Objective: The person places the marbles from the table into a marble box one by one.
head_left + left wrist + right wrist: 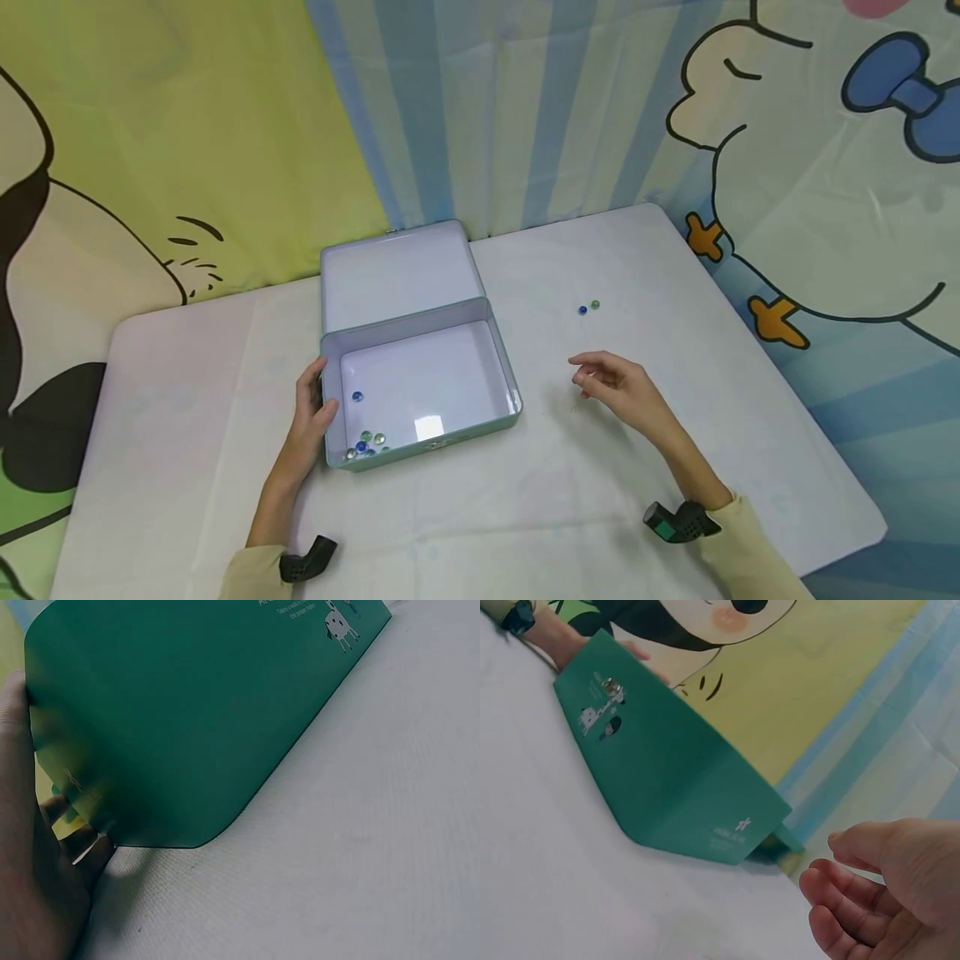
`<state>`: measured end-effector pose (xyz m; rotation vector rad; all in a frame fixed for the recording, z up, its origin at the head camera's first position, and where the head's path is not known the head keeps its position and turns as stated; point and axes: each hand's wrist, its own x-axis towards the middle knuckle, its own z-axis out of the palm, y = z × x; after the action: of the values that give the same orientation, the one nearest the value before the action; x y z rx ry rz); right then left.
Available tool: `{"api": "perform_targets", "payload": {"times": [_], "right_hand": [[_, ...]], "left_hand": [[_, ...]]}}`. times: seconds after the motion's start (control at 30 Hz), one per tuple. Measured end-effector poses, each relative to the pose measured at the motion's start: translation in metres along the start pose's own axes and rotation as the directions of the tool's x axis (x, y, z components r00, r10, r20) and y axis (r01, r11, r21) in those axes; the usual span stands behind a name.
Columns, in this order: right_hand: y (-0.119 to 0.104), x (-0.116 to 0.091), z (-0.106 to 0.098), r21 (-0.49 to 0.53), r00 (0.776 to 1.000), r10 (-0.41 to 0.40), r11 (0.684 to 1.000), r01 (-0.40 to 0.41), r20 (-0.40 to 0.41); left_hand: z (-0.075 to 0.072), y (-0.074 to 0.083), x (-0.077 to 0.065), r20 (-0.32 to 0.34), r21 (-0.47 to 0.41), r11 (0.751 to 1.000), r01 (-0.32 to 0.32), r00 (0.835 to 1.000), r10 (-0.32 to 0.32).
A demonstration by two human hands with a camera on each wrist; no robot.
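My left hand (306, 408) grips the left side of a green tin box (480, 429), its thumb over the rim and its fingers along the outside. In the left wrist view the box's green wall (172, 735) fills much of the frame beside that hand. Inside the white interior, several glass marbles (366, 436) gather in the front left corner, and a blue marble (357, 397) lies farther back. My right hand (618, 387) hovers right of the box with loosely bent fingers and nothing visible in them. Beyond it, a blue marble (582, 310) and a green marble (596, 304) lie on the table.
The box's hinged lid (401, 279) is folded back toward the curtain. A white table (540, 517) with rounded corners carries everything. Cartoon-printed curtains (487, 108) stand along its back and right side. Each wrist wears a small black camera (681, 522).
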<state>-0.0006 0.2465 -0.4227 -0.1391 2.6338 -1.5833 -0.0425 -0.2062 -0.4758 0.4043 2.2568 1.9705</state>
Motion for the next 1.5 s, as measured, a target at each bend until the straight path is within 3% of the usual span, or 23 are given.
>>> {"api": "perform_targets", "payload": {"times": [0.2,0.37,0.57,0.77,0.97,1.23,1.33,1.5], "right_hand": [[0.012,0.021,-0.01,-0.038,1.0,-0.007,0.999,0.007,0.0],[0.034,0.055,-0.026,-0.135,0.996,-0.006,0.991,-0.006,-0.087],[0.057,0.091,-0.038,-0.261,0.973,0.057,0.958,-0.117,-0.223],[0.066,0.108,-0.04,-0.348,0.974,0.07,0.926,-0.143,-0.215],[0.066,0.115,-0.039,-0.414,0.982,0.073,0.899,-0.141,-0.175],[0.059,0.106,-0.041,-0.342,0.984,0.041,0.934,-0.099,-0.171],[0.049,0.099,-0.04,-0.327,0.979,-0.026,0.944,-0.042,-0.201],[0.02,0.087,-0.033,-0.289,0.956,-0.191,0.949,0.123,-0.221]], "left_hand": [[0.0,0.0,-0.001,-0.024,-0.01,1.0,-0.009,1.0,0.009],[-0.001,0.0,-0.001,-0.029,0.006,1.0,0.005,1.0,-0.005],[0.002,-0.002,-0.001,-0.01,-0.012,1.0,0.006,1.0,-0.006],[0.002,-0.005,-0.002,-0.009,0.012,1.0,-0.002,1.0,0.002],[0.0,-0.003,0.0,0.0,0.005,1.0,-0.016,1.0,0.016],[0.001,-0.001,0.0,-0.002,-0.008,1.0,-0.007,1.0,0.007],[0.001,-0.002,0.0,-0.01,-0.016,1.0,-0.008,1.0,0.007],[0.0,-0.002,0.001,-0.021,-0.008,1.0,-0.016,1.0,0.016]]}}
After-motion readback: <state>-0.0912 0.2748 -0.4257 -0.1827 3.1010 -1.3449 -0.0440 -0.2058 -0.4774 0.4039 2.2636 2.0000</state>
